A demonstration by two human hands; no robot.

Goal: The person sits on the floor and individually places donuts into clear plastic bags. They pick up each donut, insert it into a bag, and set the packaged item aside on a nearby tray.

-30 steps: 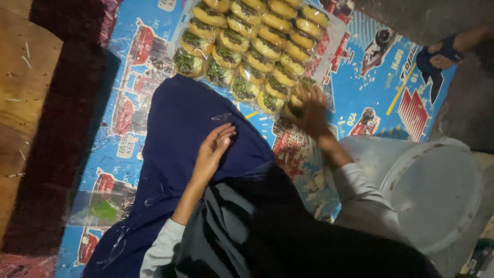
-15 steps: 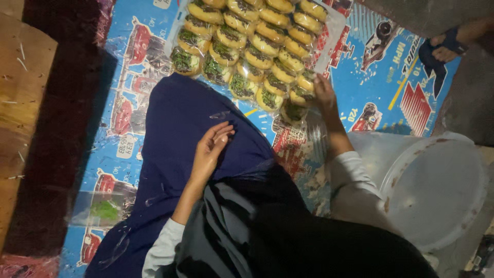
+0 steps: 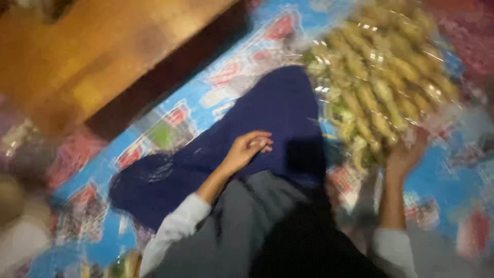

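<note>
Resting left hand point(image 3: 246, 150) half-curled, empty, on blue cloth point(image 3: 257, 123) | right hand point(image 3: 406, 154) touching wrapped buns point(image 3: 381, 77), grip unclear

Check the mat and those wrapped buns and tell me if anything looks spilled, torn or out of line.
Nothing stands out, though the picture is blurred. The wrapped buns lie in close rows on the blue patterned mat. The right hand touches their near edge; the left hand rests on dark blue cloth. No spill shows.

wooden board point(image 3: 98, 56) upper left | printed blue mat point(image 3: 170, 121) underneath
</note>
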